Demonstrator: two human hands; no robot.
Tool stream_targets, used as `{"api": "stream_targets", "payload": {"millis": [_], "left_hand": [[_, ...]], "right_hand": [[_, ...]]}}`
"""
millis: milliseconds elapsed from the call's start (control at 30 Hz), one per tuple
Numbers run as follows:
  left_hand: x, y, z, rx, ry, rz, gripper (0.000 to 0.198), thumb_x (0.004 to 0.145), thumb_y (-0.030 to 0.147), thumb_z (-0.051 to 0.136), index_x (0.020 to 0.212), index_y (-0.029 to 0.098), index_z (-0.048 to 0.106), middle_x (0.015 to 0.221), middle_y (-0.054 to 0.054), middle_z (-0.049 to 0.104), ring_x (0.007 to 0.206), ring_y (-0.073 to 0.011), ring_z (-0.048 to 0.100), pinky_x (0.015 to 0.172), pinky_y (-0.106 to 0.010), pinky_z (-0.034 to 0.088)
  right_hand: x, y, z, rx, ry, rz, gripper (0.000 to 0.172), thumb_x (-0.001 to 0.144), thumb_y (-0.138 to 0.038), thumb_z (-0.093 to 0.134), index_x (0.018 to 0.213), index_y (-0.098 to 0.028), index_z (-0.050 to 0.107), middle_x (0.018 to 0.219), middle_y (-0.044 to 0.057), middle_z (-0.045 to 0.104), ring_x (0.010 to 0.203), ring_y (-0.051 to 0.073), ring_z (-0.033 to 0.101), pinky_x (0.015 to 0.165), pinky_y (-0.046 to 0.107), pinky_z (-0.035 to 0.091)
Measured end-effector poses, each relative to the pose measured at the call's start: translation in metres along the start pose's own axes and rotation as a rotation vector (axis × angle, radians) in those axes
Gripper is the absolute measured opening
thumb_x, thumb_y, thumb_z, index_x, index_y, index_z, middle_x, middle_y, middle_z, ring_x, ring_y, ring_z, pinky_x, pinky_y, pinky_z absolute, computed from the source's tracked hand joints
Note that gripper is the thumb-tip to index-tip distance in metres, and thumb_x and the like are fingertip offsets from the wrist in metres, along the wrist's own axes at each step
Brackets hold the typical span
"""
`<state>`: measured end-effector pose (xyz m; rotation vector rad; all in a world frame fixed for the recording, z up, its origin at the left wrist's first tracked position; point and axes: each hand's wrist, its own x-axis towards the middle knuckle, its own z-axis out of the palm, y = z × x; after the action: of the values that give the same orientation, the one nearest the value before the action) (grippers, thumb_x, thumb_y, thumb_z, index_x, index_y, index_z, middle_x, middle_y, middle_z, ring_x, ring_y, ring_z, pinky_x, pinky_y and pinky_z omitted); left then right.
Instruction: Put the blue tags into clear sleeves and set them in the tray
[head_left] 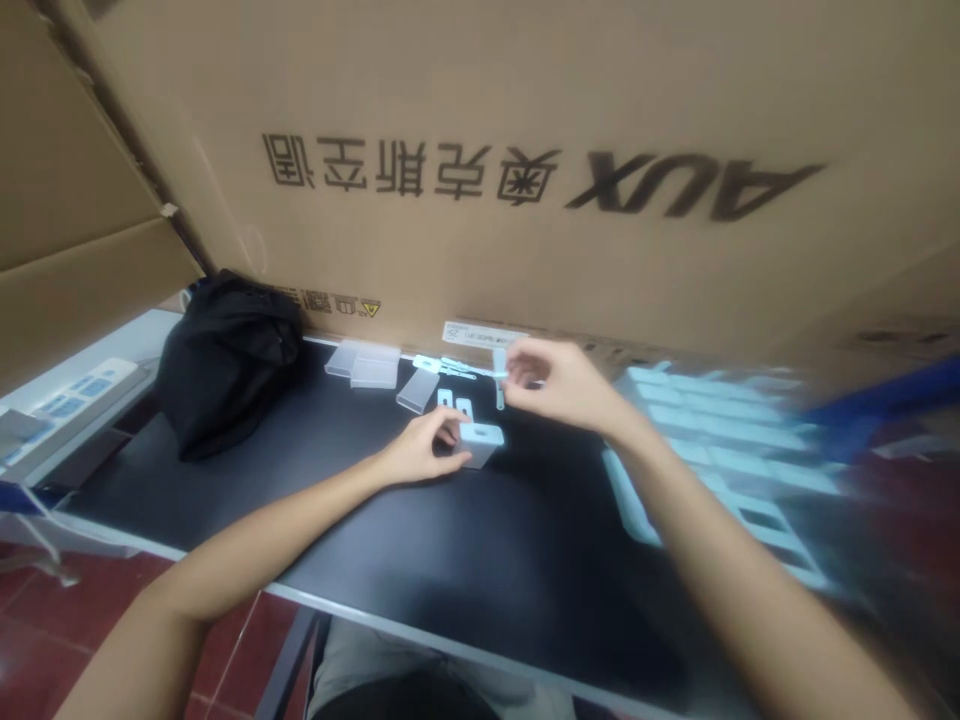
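Observation:
My left hand (424, 447) is closed around the side of a small box (480, 448) with a light-blue top and a paler, see-through-looking body. The box rests on the black table. Above and to the right, my right hand (559, 382) pinches a small light-blue flat piece (500, 362). Just below that piece a thin light-blue strip (500, 398) shows; whether the two are joined I cannot tell. Two light-blue tabs (445, 399) stand behind my left fingers. Farther back lie several slim light-blue pieces (454, 367).
Clear plastic sleeves (375, 367) lie at the table's back edge, with another (417, 389) nearer my hands. A black cloth bag (229, 360) sits left. Light-blue trays of parts (720, 430) are at right, blurred. A large cardboard box (465, 250) walls off the back.

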<state>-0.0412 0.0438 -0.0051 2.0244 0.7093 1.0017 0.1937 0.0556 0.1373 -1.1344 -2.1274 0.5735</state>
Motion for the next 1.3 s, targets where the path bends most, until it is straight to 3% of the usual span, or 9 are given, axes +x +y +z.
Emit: {"api": "stream_targets", "payload": {"millis": [133, 333, 500, 600, 700, 867, 1033, 1133, 1300], "left_hand": [[-0.001, -0.002, 0.000, -0.005, 0.002, -0.013, 0.051, 0.084, 0.036, 0.080, 0.127, 0.019, 0.059, 0.108, -0.007, 0.069, 0.087, -0.0163, 0.071, 0.085, -0.031, 0.064], [0.000, -0.002, 0.001, 0.000, 0.004, 0.008, 0.050, 0.085, 0.035, 0.079, 0.128, 0.019, 0.058, 0.107, -0.007, 0.068, 0.091, -0.0170, 0.071, 0.086, -0.033, 0.065], [0.000, -0.001, 0.001, -0.034, -0.012, 0.012, 0.051, 0.086, 0.036, 0.080, 0.128, 0.020, 0.057, 0.111, -0.008, 0.067, 0.097, -0.0181, 0.070, 0.089, -0.034, 0.064], [0.000, 0.001, -0.001, -0.045, -0.042, 0.011, 0.056, 0.084, 0.038, 0.083, 0.130, 0.019, 0.056, 0.110, -0.009, 0.070, 0.098, -0.0191, 0.071, 0.088, -0.033, 0.062], [0.001, 0.004, -0.003, -0.002, -0.057, 0.032, 0.054, 0.086, 0.037, 0.081, 0.130, 0.019, 0.056, 0.110, -0.010, 0.073, 0.097, -0.0194, 0.071, 0.088, -0.034, 0.060], [0.003, 0.008, -0.006, 0.126, -0.100, 0.031, 0.029, 0.096, 0.035, 0.068, 0.120, 0.020, 0.062, 0.108, -0.008, 0.073, 0.093, -0.0183, 0.069, 0.085, -0.033, 0.057], [0.004, 0.008, -0.005, 0.219, -0.133, 0.054, 0.014, 0.099, 0.031, 0.061, 0.109, 0.022, 0.063, 0.104, -0.006, 0.070, 0.091, -0.0171, 0.067, 0.085, -0.032, 0.056], [0.004, 0.009, -0.005, 0.247, -0.137, 0.064, 0.011, 0.099, 0.029, 0.059, 0.106, 0.022, 0.063, 0.102, -0.005, 0.069, 0.089, -0.0166, 0.067, 0.084, -0.032, 0.056], [0.005, 0.010, -0.005, 0.300, -0.148, 0.089, 0.009, 0.099, 0.026, 0.057, 0.104, 0.022, 0.063, 0.102, -0.006, 0.069, 0.090, -0.0174, 0.066, 0.084, -0.032, 0.056]], "right_hand": [[-0.025, -0.013, 0.010, 0.113, -0.043, -0.002, 0.012, 0.075, -0.025, 0.063, 0.082, -0.023, 0.053, 0.071, -0.003, 0.065, 0.060, 0.012, 0.063, 0.058, 0.023, 0.053], [-0.033, -0.001, 0.026, 0.019, -0.110, -0.070, 0.005, 0.083, -0.026, 0.061, 0.084, -0.021, 0.059, 0.075, -0.001, 0.066, 0.065, 0.012, 0.061, 0.063, 0.025, 0.049], [-0.034, -0.002, 0.027, -0.150, -0.238, -0.092, 0.026, 0.079, -0.028, 0.075, 0.103, -0.019, 0.071, 0.088, 0.003, 0.068, 0.076, 0.016, 0.062, 0.071, 0.027, 0.048], [-0.037, -0.008, 0.022, -0.214, -0.307, -0.082, 0.028, 0.079, -0.023, 0.073, 0.107, -0.019, 0.073, 0.089, 0.004, 0.071, 0.077, 0.016, 0.064, 0.073, 0.028, 0.049], [-0.050, -0.015, -0.003, -0.258, -0.323, -0.085, 0.029, 0.078, -0.021, 0.070, 0.107, -0.020, 0.074, 0.095, 0.005, 0.073, 0.078, 0.017, 0.065, 0.074, 0.029, 0.050], [-0.104, -0.022, -0.088, -0.365, -0.246, 0.049, 0.021, 0.083, -0.039, 0.065, 0.097, -0.026, 0.075, 0.085, 0.004, 0.074, 0.068, 0.020, 0.065, 0.065, 0.033, 0.052], [-0.176, 0.012, -0.160, -0.605, -0.242, 0.377, 0.027, 0.080, -0.042, 0.063, 0.098, -0.027, 0.075, 0.088, 0.005, 0.077, 0.070, 0.024, 0.071, 0.066, 0.037, 0.056], [-0.204, 0.043, -0.174, -0.704, -0.200, 0.489, 0.029, 0.077, -0.040, 0.062, 0.099, -0.026, 0.074, 0.095, 0.007, 0.079, 0.079, 0.026, 0.074, 0.074, 0.039, 0.059], [-0.213, 0.073, -0.167, -0.700, -0.216, 0.536, 0.032, 0.079, -0.040, 0.061, 0.102, -0.022, 0.074, 0.098, 0.011, 0.079, 0.082, 0.026, 0.075, 0.080, 0.038, 0.060]]}}
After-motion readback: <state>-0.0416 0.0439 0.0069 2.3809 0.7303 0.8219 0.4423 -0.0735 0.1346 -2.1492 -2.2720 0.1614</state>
